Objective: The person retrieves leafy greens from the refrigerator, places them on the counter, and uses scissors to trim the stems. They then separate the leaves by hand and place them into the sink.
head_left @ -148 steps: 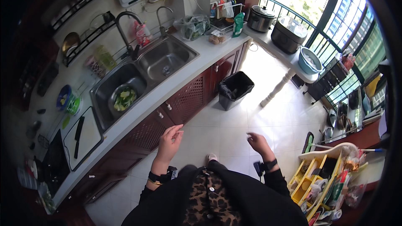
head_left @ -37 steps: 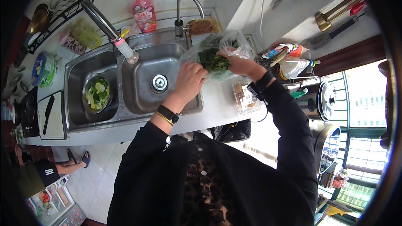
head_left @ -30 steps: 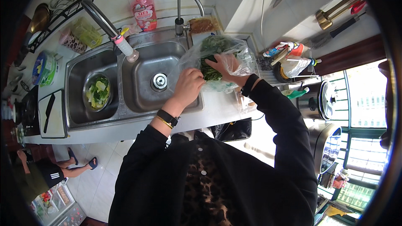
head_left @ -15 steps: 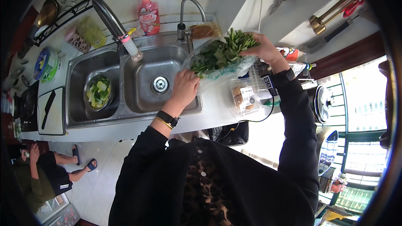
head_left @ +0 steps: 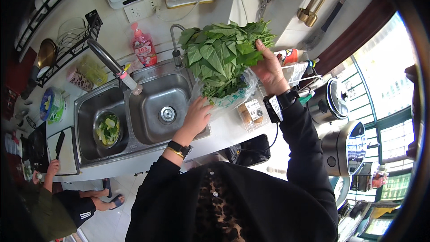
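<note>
Gripping the right end of the leafy greens (head_left: 219, 58), thumb on top, the person's right hand (head_left: 269, 69) holds the bunch partly out of a clear plastic bag (head_left: 230, 100); the left hand (head_left: 195, 118) has its fingers closed on the bag's lower left edge. The greens lie between both hands. Below the right fingers sits a clear box (head_left: 251, 116); left of the left fingers, a sink (head_left: 150, 121), then a metal bowl (head_left: 96, 131) of cut leaves (head_left: 109, 130).

Right grip (head_left: 270, 70) holds leafy greens (head_left: 219, 56); left grip (head_left: 196, 118) touches plastic bag (head_left: 228, 100).
</note>
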### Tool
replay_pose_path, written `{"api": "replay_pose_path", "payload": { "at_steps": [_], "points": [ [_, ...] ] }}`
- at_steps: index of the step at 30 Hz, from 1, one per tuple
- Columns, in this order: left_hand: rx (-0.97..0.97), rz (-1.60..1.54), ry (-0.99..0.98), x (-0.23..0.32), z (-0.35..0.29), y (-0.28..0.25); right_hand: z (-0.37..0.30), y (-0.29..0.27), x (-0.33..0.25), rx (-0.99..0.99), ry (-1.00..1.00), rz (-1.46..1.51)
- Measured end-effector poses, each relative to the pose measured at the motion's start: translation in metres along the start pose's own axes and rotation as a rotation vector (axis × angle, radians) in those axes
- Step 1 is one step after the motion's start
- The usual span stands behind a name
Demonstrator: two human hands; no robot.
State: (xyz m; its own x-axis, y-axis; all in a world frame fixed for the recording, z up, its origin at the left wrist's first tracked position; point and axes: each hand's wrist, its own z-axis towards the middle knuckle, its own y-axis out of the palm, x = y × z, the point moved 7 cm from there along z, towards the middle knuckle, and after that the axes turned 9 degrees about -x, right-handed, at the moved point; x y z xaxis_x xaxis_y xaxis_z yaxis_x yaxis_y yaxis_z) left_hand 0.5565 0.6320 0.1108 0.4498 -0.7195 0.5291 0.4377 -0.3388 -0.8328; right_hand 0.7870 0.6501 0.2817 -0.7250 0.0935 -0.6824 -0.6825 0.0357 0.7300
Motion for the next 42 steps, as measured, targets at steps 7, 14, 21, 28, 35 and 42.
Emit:
{"api": "replay_pose_path", "payload": {
  "at_steps": [7,14,21,28,35,42],
  "points": [
    [0.234,-0.247,-0.078,0.0,-0.062,-0.073,-0.036,0.017,0.022,0.119,0.039,-0.038],
    [0.383,-0.397,-0.003,0.025,-0.051,-0.131,-0.02,0.032,0.047,-0.045,-0.584,-1.282],
    [0.441,-0.361,0.148,0.043,-0.001,-0.108,-0.028,0.034,0.114,-0.261,-0.431,-1.576],
    [0.196,-1.083,-0.391,-0.018,-0.044,-0.067,-0.065,0.051,0.128,-0.36,-0.605,-1.994],
    [-0.387,-1.538,-0.652,-0.02,-0.049,0.0,-0.096,0.037,0.174,-0.638,-0.251,-1.998],
    [-0.443,-1.377,-0.624,-0.006,-0.041,0.017,-0.186,0.003,0.083,-0.11,-0.381,-1.611]
  ]
}}
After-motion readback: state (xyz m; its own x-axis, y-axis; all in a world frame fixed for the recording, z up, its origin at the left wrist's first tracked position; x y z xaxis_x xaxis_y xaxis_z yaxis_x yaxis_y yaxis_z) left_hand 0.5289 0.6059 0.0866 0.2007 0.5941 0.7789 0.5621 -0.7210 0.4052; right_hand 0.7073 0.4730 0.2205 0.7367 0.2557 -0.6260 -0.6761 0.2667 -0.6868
